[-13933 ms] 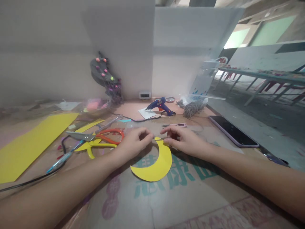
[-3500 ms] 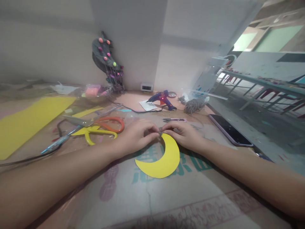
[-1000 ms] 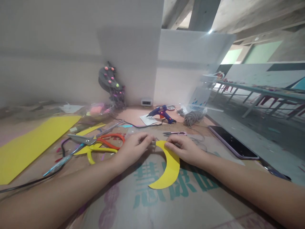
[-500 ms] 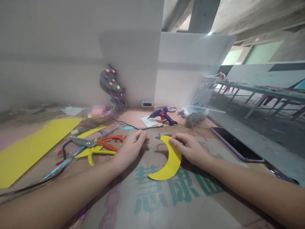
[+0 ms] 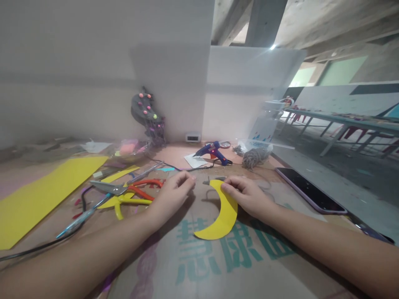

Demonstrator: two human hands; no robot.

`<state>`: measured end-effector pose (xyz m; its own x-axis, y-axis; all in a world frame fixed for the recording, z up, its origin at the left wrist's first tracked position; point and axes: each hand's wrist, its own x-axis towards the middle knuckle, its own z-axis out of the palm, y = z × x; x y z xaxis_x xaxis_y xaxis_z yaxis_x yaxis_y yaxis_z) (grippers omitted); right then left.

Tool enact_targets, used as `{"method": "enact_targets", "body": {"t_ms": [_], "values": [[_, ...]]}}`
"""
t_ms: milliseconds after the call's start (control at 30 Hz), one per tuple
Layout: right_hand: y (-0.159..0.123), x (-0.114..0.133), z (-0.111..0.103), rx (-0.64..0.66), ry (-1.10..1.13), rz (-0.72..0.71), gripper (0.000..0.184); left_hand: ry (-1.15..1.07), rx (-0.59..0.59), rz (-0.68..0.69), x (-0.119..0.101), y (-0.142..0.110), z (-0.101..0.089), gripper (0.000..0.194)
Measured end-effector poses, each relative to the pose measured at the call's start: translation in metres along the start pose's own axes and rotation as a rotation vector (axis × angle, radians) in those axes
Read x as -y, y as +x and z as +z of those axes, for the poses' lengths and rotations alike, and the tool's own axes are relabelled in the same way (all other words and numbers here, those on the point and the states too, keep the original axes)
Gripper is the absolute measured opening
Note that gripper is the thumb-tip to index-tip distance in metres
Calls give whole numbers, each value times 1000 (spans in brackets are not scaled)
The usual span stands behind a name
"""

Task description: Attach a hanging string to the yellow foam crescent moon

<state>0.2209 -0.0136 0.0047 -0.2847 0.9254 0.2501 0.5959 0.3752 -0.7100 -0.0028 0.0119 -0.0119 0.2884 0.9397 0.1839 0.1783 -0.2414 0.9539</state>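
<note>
Pinch softly so the yellow paper moon [image 5: 229,211] does not crease: the right hand [image 5: 246,193] has its upper right edge in its grip, over the sheet with green writing [image 5: 249,282], while the left hand [image 5: 175,191] is nearby, fingertips close together, maybe empty, I can't tell.

Snips [image 5: 206,182] mostly hidden behind yellow crescent [image 5: 229,211], right fingers [image 5: 229,191].

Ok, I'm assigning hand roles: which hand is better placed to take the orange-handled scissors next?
Probably the left hand: it lies beside the scissors and shows nothing in its grasp, while the right hand, farther away, pinches the yellow crescent.
</note>
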Motion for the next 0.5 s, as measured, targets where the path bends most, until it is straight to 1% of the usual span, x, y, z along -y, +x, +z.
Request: {"method": "enact_targets", "body": {"t_ms": [100,167,367,500], "values": [[0,0,0,3,-26,-14,31,5,29,-7,4,-1,0,41],[0,0,0,9,-21,-13,32,27,43,0,3,-2,0,42],[-1,-1,1,24,-14,-39,32,131,99,32,-16,-5,2,32],[0,-2,1,66,13,-16,32,226,64,78,-20,-6,2,30]]}}
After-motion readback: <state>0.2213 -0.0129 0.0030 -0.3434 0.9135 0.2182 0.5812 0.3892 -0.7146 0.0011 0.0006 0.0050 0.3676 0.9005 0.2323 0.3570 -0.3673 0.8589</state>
